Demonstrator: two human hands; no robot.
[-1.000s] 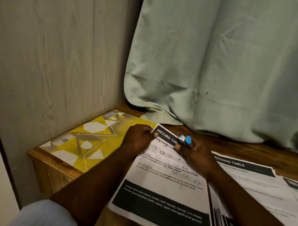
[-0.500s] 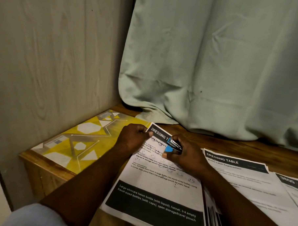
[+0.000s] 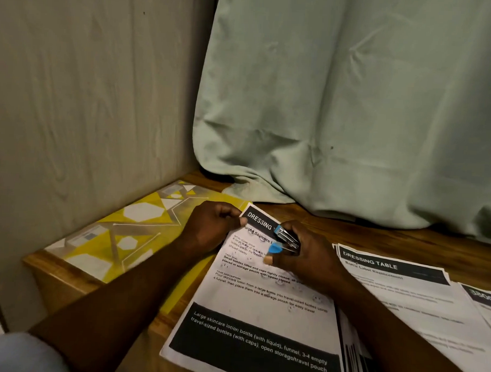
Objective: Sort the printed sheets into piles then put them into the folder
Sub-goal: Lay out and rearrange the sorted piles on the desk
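Behind everything, a pale green curtain (image 3: pixel 354 106) hangs down onto the back of the wooden worktop (image 3: pixel 405 240), beside a grey wood-grain wall (image 3: pixel 88 94). Taking the near stack of printed sheets (image 3: pixel 261 313) as the landmark: it lies on the worktop, its top page headed "DRESSING", text facing the person. Left of that stack, partly under its edge, lies the yellow patterned folder (image 3: pixel 118 236), flat in the worktop's corner. Right of the stack, touching or overlapping it, a second pile (image 3: pixel 403 291) headed "DRESSING TABLE" is fanned out, with a third sheet (image 3: pixel 484 303) further right. Both forearms reach in from the near side and meet at the stack's far corner. The left hand (image 3: pixel 208 229) is curled, thumb and fingers pinching that top-left corner. The right hand (image 3: pixel 306 256) is wrapped around a small blue-and-metal stapler (image 3: pixel 285 239), held over the heading just right of the pinched corner, thumb extended along the page.
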